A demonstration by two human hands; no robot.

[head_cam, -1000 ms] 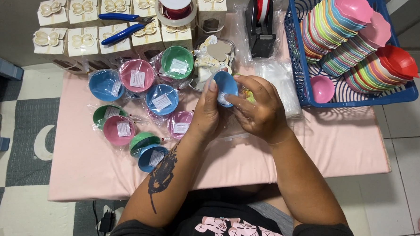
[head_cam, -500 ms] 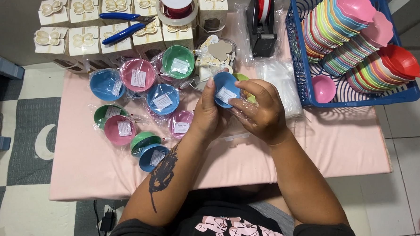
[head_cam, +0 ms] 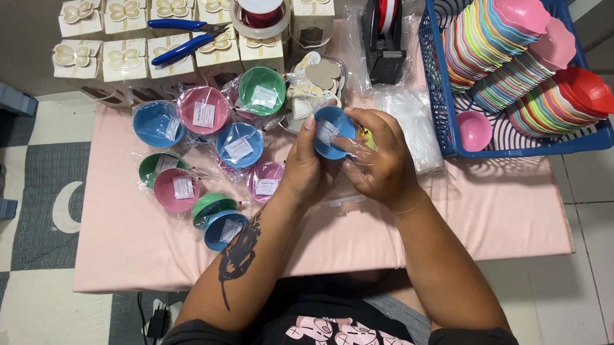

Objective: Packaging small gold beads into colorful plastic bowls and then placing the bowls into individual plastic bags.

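Wrapping looks underway: both hands, left (head_cam: 303, 167) and right (head_cam: 382, 164), pinch a small blue plastic bowl with a white label (head_cam: 331, 131) inside clear film, centre frame above the pink desk (head_cam: 488, 220). Next, I'd judge, closing the film calls for a steady grip.

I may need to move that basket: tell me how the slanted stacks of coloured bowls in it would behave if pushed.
The bowl stacks already lean sideways in the blue basket, so a shove would probably slide or topple them. They look like thin plastic, likely light. The basket walls should catch most.
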